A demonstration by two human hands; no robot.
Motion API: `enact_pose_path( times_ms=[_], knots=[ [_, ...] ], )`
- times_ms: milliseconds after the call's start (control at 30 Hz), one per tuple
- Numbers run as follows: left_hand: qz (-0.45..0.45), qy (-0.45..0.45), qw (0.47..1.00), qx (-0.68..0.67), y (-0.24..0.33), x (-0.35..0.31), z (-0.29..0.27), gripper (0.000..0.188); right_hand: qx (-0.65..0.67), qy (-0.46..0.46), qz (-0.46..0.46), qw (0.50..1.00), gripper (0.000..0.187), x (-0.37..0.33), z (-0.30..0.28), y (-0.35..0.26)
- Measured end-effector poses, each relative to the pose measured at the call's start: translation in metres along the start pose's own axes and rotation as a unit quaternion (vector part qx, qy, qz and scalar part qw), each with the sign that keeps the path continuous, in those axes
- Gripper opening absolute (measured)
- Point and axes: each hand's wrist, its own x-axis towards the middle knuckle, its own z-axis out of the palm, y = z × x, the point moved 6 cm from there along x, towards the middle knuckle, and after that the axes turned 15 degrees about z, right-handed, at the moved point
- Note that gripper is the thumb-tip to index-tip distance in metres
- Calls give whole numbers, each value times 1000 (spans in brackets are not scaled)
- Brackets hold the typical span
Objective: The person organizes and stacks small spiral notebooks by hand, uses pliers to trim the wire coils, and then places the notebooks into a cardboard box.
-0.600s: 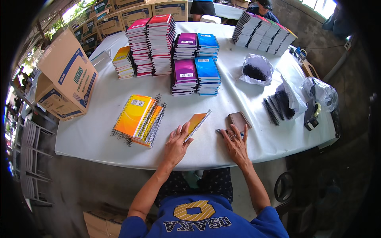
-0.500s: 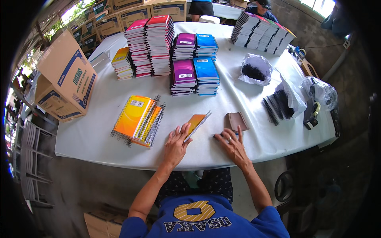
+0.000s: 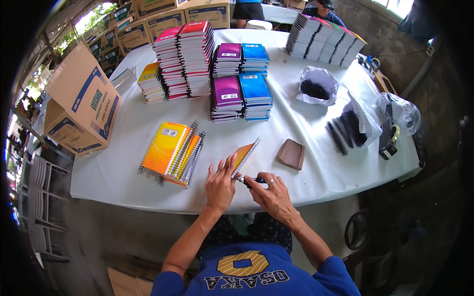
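Note:
My left hand (image 3: 220,190) is closed on a small orange spiral notebook (image 3: 243,154), tilted up off the table with its wire coil facing right. In my right hand (image 3: 274,198) is a pair of dark-handled pliers (image 3: 254,182). Their metal tip meets the near end of the coil by my left fingertips; whether the jaws grip the wire is too small to tell. To the left lies a pile of yellow-orange spiral notebooks (image 3: 167,149), coils sticking out at several sides. A shallow brown tray (image 3: 291,155) sits beyond my right hand.
Stacks of red notebooks (image 3: 195,61), purple notebooks (image 3: 227,93) and blue notebooks (image 3: 256,93) stand farther back. At right are a bag of black coils (image 3: 316,89), loose coils (image 3: 340,133) and a tape dispenser (image 3: 389,140). An open carton (image 3: 86,101) stands left. Another person (image 3: 323,12) sits beyond.
My right hand has moved left from beside the brown tray, bringing the pliers to the notebook's coil. The notebook is tilted up more steeply in my left hand. The tray has turned slightly.

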Motion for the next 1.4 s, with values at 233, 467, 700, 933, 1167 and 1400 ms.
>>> enact_pose_path(
  times_ms=[233, 467, 700, 933, 1167, 1400],
  knots=[
    [-1, 12, 999, 44, 5, 4, -5, 63, 78, -41, 14, 996, 38, 4, 5, 3],
    [23, 22, 997, 69, 8, 9, -36, 61, 321, -266, 106, 903, 30, 27, 1, 5],
    [68, 107, 980, 156, -11, 41, -170, 59, 142, -147, 196, 959, 28, 42, -17, 65],
    [25, -224, 973, 45, -84, -5, -166, 82, -51, 8, 57, 997, 37, 49, -3, 54],
    [-87, 31, 984, -151, -158, 19, -172, 76, 316, -4, 34, 948, 53, 99, 32, -47],
    [-269, -133, 780, -548, -194, 29, -105, 71, 132, -16, -86, 987, 49, 157, 95, -123]
  ],
)
